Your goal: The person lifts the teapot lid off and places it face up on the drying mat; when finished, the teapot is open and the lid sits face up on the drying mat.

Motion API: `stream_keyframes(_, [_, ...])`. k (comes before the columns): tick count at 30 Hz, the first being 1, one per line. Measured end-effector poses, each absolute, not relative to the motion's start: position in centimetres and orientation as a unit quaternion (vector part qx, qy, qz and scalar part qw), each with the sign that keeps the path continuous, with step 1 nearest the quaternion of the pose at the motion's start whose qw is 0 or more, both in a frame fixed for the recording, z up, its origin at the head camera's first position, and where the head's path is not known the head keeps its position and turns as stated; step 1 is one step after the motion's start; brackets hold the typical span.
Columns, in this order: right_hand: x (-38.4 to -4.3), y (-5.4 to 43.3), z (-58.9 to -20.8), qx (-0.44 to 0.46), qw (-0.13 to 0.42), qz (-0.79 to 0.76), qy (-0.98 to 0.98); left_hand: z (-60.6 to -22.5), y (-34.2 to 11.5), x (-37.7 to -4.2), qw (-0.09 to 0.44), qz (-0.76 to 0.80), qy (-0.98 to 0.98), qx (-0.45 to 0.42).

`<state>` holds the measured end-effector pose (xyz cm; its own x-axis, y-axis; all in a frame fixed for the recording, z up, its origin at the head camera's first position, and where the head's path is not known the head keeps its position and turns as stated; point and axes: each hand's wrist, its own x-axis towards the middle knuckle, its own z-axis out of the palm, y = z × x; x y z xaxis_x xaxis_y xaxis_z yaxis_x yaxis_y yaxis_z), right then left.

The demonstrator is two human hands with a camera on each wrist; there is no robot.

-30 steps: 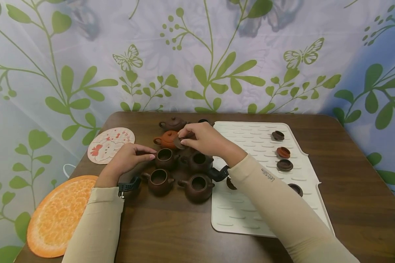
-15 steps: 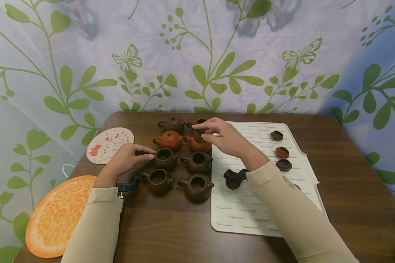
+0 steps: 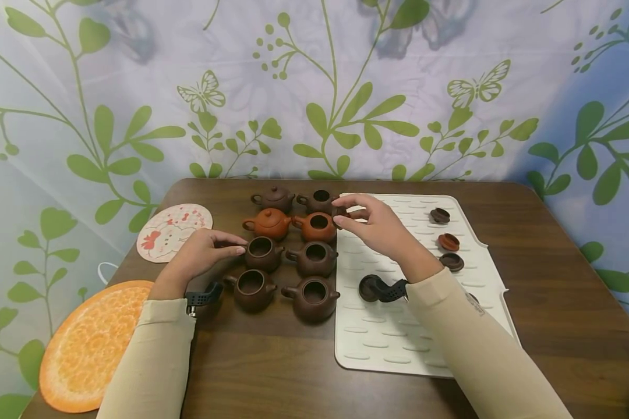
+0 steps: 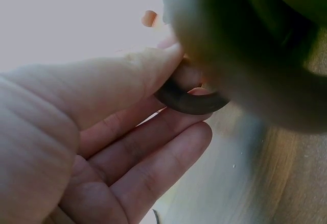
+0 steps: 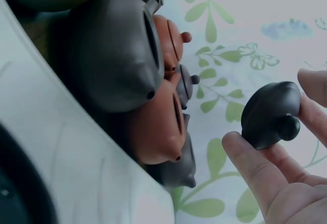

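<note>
My left hand (image 3: 201, 253) pinches the loop handle (image 4: 190, 102) of a dark brown lidless teapot (image 3: 261, 263) standing on the table. In the left wrist view the thumb and index finger meet at that handle, with the other fingers spread below. My right hand (image 3: 372, 224) holds a dark round lid (image 5: 271, 114) with a small knob between thumb and fingertips. It hangs in the air beside an orange open teapot (image 3: 314, 228), near the left edge of the white mat. Two teapots at the back left wear lids: an orange one (image 3: 268, 224) and a dark one (image 3: 274, 198).
Several other open dark teapots, including one at the front (image 3: 314, 308), stand in two columns. On the white mat (image 3: 367, 349) lie several lids, among them a reddish one (image 3: 448, 242). An orange-slice mat (image 3: 94, 349) and a round rabbit coaster (image 3: 159, 247) lie at the left.
My right hand has moved right with the dark lid, from over the orange lidded teapot toward the white mat, uncovering the back teapots. The left hand has stayed at the teapot handle.
</note>
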<state>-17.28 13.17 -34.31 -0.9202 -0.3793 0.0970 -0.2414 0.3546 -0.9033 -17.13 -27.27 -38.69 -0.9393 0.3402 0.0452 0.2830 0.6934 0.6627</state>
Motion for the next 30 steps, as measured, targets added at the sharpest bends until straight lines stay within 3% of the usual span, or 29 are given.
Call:
stream_keyframes(13, [-16.9, 14.6, -36.8, -0.147, 0.071, -0.586, 0.794, -38.4, -27.3, -17.3, 0.045, 0.353, 0.920, 0.165])
stream_keyframes(23, [-16.6, 15.8, -38.3, -0.133, 0.066, -0.493, 0.857, -38.3, -27.3, -17.3, 0.048, 0.348, 0.922, 0.163])
stream_keyframes(30, [-16.4, 16.6, -38.2, -0.144, 0.098, -0.461, 0.870, -38.1, -27.3, -17.4, 0.052, 0.350, 0.921, 0.161])
